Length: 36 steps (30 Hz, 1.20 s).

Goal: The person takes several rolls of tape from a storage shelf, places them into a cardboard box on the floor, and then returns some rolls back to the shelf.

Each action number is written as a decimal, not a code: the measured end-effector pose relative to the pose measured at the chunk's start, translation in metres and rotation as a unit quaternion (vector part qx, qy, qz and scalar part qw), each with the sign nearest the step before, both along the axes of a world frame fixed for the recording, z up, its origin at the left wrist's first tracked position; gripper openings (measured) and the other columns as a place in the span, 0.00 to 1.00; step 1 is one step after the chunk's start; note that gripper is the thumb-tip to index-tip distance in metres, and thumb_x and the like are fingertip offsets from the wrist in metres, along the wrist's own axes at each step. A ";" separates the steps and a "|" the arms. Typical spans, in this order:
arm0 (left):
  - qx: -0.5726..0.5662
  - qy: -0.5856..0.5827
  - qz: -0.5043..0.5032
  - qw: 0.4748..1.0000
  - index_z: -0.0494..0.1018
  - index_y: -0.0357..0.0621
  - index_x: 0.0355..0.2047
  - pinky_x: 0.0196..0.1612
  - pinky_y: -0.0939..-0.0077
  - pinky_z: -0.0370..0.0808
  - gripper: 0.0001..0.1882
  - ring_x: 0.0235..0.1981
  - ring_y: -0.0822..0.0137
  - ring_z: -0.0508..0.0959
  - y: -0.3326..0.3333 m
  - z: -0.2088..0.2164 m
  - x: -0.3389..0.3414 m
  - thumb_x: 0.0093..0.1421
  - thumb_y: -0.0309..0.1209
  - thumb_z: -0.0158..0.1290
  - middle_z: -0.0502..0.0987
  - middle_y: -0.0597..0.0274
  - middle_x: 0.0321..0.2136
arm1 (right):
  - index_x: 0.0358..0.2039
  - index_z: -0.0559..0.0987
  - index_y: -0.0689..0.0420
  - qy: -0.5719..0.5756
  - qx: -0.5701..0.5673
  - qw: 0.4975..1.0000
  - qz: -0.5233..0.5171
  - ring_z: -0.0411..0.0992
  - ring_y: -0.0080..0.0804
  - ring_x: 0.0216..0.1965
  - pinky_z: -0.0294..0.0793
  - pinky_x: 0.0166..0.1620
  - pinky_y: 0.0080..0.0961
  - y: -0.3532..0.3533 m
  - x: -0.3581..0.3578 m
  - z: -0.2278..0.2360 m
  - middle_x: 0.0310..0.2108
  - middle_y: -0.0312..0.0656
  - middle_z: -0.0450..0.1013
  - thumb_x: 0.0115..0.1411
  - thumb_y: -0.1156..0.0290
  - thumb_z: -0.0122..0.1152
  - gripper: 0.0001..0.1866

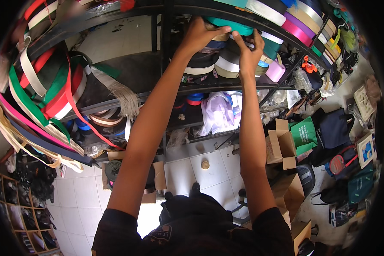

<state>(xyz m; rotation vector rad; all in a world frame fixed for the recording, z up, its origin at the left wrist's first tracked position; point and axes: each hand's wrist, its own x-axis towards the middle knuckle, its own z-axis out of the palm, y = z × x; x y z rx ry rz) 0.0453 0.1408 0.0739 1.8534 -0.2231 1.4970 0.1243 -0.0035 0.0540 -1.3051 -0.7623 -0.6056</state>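
Gripping the teal roll (240,27) together, the left hand (200,36) and right hand (249,54) seem midway in work, its release or removal from the shelf (134,69) not yet done.

Black short-sleeved shirt (200,226), pale shield-shaped emblem (163,233); dark shoes (195,187).

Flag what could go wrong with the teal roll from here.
1. It could slip: the left hand and right hand meet at the teal roll, thumbs near its lower edge, grip partly hidden.
2. Neighbours might topple: stacked rolls crowd close below it, so a bump could shift them.
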 end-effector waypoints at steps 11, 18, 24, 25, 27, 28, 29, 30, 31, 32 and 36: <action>-0.032 0.056 -0.046 0.997 0.58 0.30 0.58 0.57 0.61 0.68 0.54 0.55 0.49 0.71 0.000 -0.014 -0.014 0.39 0.50 0.72 0.69 0.41 0.52 | 0.57 0.67 0.66 -0.021 -0.011 0.998 -0.061 0.63 0.42 0.54 0.62 0.58 0.36 0.006 -0.012 -0.015 0.55 0.50 0.61 0.43 0.53 0.78 0.47; -0.039 -0.025 0.030 0.998 0.62 0.35 0.58 0.61 0.63 0.63 0.32 0.58 0.55 0.69 -0.107 -0.082 -0.081 0.55 0.27 0.61 0.67 0.47 0.58 | 0.46 0.72 0.60 0.008 0.068 0.997 0.020 0.63 0.24 0.40 0.64 0.48 0.22 -0.048 -0.075 -0.118 0.39 0.36 0.66 0.53 0.78 0.69 0.21; -0.221 0.204 -0.206 0.931 0.73 0.36 0.42 0.51 0.72 0.71 0.09 0.44 0.68 0.78 -0.220 -0.210 -0.101 0.63 0.26 0.53 0.80 0.55 0.39 | 0.40 0.76 0.60 0.258 -0.072 0.963 -0.036 0.71 0.21 0.36 0.70 0.38 0.20 -0.189 -0.141 -0.254 0.37 0.36 0.73 0.55 0.81 0.63 0.11; -0.236 0.256 -0.265 0.899 0.72 0.36 0.42 0.49 0.72 0.73 0.09 0.42 0.66 0.79 -0.241 -0.226 -0.100 0.63 0.26 0.52 0.80 0.54 0.37 | 0.40 0.77 0.61 0.312 -0.084 0.944 -0.067 0.73 0.23 0.36 0.72 0.37 0.21 -0.224 -0.154 -0.274 0.37 0.38 0.76 0.56 0.79 0.62 0.10; -0.249 0.355 -0.326 0.840 0.71 0.36 0.43 0.46 0.73 0.75 0.09 0.40 0.66 0.80 -0.273 -0.269 -0.102 0.64 0.26 0.51 0.81 0.53 0.37 | 0.40 0.78 0.61 0.427 -0.115 0.893 -0.082 0.74 0.25 0.35 0.73 0.37 0.23 -0.286 -0.180 -0.313 0.37 0.39 0.77 0.56 0.78 0.62 0.10; -0.236 0.382 -0.342 0.825 0.71 0.36 0.43 0.45 0.75 0.76 0.10 0.38 0.66 0.81 -0.291 -0.276 -0.106 0.64 0.27 0.52 0.80 0.52 0.37 | 0.40 0.78 0.62 0.452 -0.137 0.873 -0.121 0.75 0.27 0.33 0.75 0.38 0.24 -0.313 -0.195 -0.326 0.39 0.40 0.78 0.55 0.78 0.63 0.11; -0.199 0.410 -0.352 0.817 0.71 0.35 0.43 0.44 0.75 0.76 0.09 0.39 0.67 0.80 -0.309 -0.288 -0.107 0.65 0.27 0.51 0.80 0.53 0.36 | 0.41 0.79 0.62 0.458 -0.156 0.861 -0.156 0.75 0.28 0.34 0.75 0.38 0.25 -0.340 -0.208 -0.337 0.39 0.42 0.78 0.55 0.77 0.63 0.12; -0.191 0.425 -0.390 0.795 0.71 0.34 0.43 0.44 0.75 0.76 0.09 0.39 0.67 0.80 -0.333 -0.289 -0.110 0.65 0.27 0.50 0.80 0.53 0.36 | 0.41 0.79 0.62 0.463 -0.148 0.855 -0.182 0.75 0.30 0.34 0.75 0.39 0.26 -0.371 -0.221 -0.350 0.38 0.42 0.79 0.55 0.76 0.63 0.12; -0.182 0.437 -0.420 0.774 0.71 0.34 0.43 0.43 0.75 0.76 0.09 0.40 0.68 0.79 -0.356 -0.290 -0.110 0.66 0.26 0.50 0.80 0.53 0.36 | 0.41 0.79 0.62 0.466 -0.139 0.850 -0.201 0.76 0.31 0.35 0.75 0.39 0.27 -0.398 -0.231 -0.359 0.38 0.43 0.79 0.54 0.75 0.63 0.13; -0.163 0.452 -0.450 0.753 0.71 0.33 0.43 0.42 0.75 0.76 0.08 0.40 0.68 0.79 -0.380 -0.296 -0.110 0.66 0.26 0.49 0.79 0.54 0.36 | 0.41 0.79 0.62 0.482 -0.140 0.830 -0.241 0.76 0.32 0.35 0.74 0.40 0.28 -0.421 -0.240 -0.362 0.38 0.44 0.79 0.54 0.73 0.63 0.14; -0.012 0.524 -0.530 0.667 0.71 0.34 0.42 0.42 0.75 0.76 0.08 0.37 0.68 0.80 -0.499 -0.313 -0.116 0.65 0.26 0.49 0.80 0.54 0.35 | 0.42 0.79 0.63 0.525 -0.060 0.776 -0.345 0.76 0.35 0.36 0.74 0.41 0.30 -0.517 -0.276 -0.371 0.38 0.45 0.78 0.53 0.70 0.64 0.16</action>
